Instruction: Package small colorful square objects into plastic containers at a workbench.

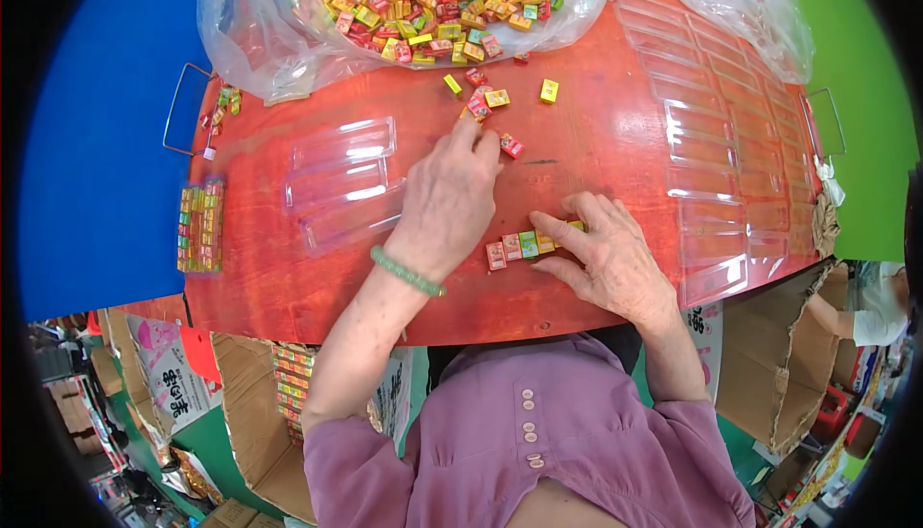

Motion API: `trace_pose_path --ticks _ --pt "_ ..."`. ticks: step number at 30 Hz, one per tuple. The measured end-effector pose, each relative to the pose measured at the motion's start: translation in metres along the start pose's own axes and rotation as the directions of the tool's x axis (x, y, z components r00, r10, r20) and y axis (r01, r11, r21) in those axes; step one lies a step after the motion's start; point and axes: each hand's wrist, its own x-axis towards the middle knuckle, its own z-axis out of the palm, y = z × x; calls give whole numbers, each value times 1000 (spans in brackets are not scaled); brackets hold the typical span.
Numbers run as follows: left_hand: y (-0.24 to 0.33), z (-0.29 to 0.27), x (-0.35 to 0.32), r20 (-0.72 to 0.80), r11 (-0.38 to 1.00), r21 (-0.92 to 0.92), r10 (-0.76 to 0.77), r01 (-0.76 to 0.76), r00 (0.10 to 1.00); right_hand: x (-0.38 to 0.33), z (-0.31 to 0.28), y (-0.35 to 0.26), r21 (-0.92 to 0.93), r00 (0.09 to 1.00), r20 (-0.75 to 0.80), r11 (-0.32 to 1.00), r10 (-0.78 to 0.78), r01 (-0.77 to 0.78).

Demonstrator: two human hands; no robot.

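My left hand (452, 196), with a green bead bracelet (409, 273) on its wrist, reaches forward with its fingers stretched out and apart. Its fingertips touch or nearly touch a small pink-red box (479, 105) in a loose cluster; another red box (511, 146) lies beside the fingers. Nearer to me, a short row of small coloured boxes (512, 246) lies on the red table (577, 158). The thumb and forefinger of my right hand (611, 254) close around the right part of this row, one on each side. My right palm and fingers hide part of its end.
A clear plastic bag (260, 42) heaped with small boxes (437, 4) fills the far side. Clear trays lie left (341, 177) and right (707, 153). A filled tray (200, 225) sits at the left edge. Cardboard boxes (769, 364) stand below; at right is another person's arm (829, 316).
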Motion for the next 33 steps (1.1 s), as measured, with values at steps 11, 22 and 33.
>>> trace_pose_path --ticks 11,22,33 --pt "19 -24 -33 93 1000 26 -6 3 996 -2 1 7 44 999 -35 999 -19 21" --pt "43 -36 -84 237 961 -205 -136 186 962 2 -4 3 135 999 34 990 26 -30" --pt "33 -16 -78 141 932 -331 -105 147 984 8 -6 2 173 998 56 985 -2 -7"
